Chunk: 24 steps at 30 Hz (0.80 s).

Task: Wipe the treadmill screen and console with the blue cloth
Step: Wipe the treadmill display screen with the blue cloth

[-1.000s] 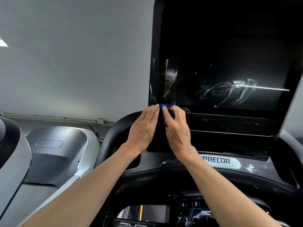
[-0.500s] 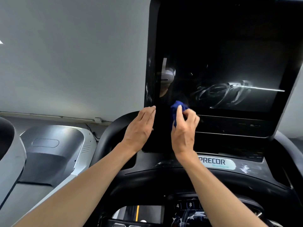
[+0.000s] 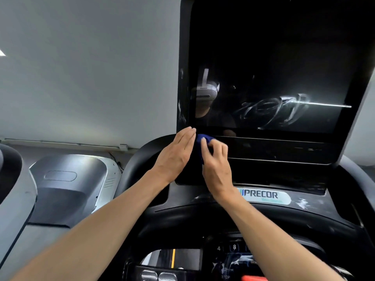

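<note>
Right hand (image 3: 218, 167) grip curled on one blue cloth (image 3: 199, 138) at screen (image 3: 263, 78) base, left hand (image 3: 175, 155) flat

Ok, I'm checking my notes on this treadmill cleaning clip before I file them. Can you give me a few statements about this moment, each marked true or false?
1. The right hand grips the blue cloth. True.
2. The left hand holds a spray bottle. False: it holds nothing, and its fingers lie straight at the screen frame's lower left corner.
3. The screen is dark and shows smear marks. True.
4. The cloth is at the top right of the screen. False: it is near the lower left corner.
5. A PRECOR label sits on the console below the screen. True.
</note>
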Each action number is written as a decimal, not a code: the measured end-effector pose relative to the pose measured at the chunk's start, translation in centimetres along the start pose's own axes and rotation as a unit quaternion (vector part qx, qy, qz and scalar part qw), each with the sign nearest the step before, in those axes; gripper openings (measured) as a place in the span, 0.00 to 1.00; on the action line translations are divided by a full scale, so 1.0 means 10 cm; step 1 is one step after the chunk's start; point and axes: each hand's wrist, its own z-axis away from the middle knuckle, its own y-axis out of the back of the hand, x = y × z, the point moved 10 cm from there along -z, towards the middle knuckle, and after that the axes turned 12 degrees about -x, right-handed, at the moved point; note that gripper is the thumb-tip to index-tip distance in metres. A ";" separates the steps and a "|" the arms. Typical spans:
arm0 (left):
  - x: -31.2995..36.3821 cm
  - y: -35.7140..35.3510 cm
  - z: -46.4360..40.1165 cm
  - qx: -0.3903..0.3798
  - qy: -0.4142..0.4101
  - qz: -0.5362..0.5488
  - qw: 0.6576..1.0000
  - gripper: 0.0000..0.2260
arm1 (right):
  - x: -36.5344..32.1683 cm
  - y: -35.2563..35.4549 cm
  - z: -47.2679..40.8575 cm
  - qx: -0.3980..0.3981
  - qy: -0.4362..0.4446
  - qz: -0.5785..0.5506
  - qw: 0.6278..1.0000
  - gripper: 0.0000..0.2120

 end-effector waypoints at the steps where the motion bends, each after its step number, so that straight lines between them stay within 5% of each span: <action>1: 0.01 0.00 0.00 0.003 -0.006 -0.008 1.000 0.29 | 0.06 0.05 -0.10 0.004 0.004 0.002 1.000 0.23; 5: 0.05 0.00 0.01 0.012 -0.014 -0.033 0.999 0.28 | 0.49 0.23 0.02 0.049 -0.113 -0.032 0.992 0.24; 13: 0.04 -0.03 0.06 0.047 -0.021 -0.048 0.998 0.22 | -0.25 0.29 -0.18 0.054 0.061 0.062 0.995 0.19; 24: 0.05 -0.01 0.06 0.034 -0.001 -0.043 0.998 0.27 | 0.20 0.22 0.11 0.011 -0.053 0.049 0.997 0.19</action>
